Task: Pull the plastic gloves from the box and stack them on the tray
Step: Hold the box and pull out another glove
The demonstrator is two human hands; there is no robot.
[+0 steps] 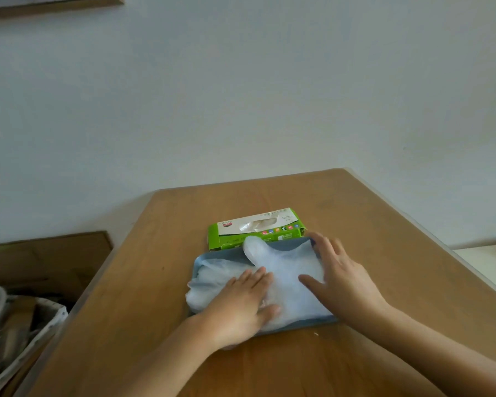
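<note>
A green box [257, 228] sits just above the blue tray [278, 245] mid-frame on the table [384, 224] (clutter lower left). Both hands, left [241, 305] and right [341, 276], press flat, fingers straight, on the gloves [292, 270] piled in the tray.

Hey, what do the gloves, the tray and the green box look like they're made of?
The gloves look like thin translucent plastic film: wrinkled, the blue beneath showing through. The tray is probably matte blue plastic, given its smooth rounded rim. The green box looks like printed cardboard, slightly glossy, with folded edges and a cut-out top.
</note>
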